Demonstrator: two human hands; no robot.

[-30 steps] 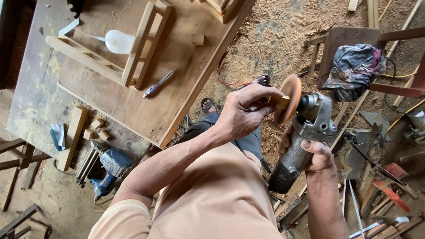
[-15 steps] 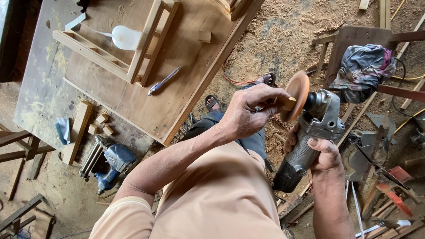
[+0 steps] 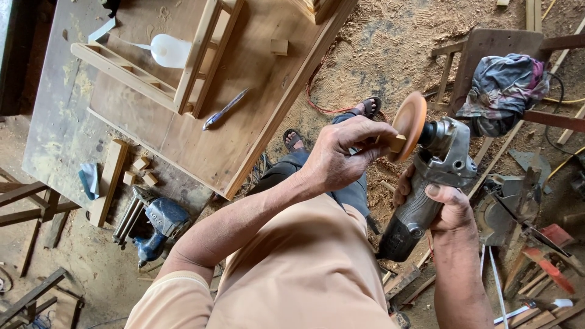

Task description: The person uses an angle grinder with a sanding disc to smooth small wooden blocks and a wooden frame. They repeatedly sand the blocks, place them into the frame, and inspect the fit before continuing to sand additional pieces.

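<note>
Here, the biggest thing before you is one wooden workbench (image 3: 244, 131), and on it lie one ladder-like wooden frame (image 3: 183, 67), one white plastic bottle (image 3: 169, 50), one blue pen (image 3: 224, 109) and one small wooden cube (image 3: 279, 46). At its left edge you can count three little blocks (image 3: 141, 172) beside one longer batten (image 3: 108, 181). One blue power tool (image 3: 155, 225) lies on the sawdust floor below. One wooden chair (image 3: 487, 52) carries one bundled cloth (image 3: 503, 88).

You hold one angle grinder (image 3: 429, 183) upright in your right hand (image 3: 443, 204), fingers wrapped tight around its grey body, thumb on top. Its one orange sanding disc (image 3: 408, 125) faces left. Your left hand (image 3: 338, 158) reaches across with the wrist bent, fingertips pinched shut on one small wood block (image 3: 397, 143), which touches the disc's face.
</note>
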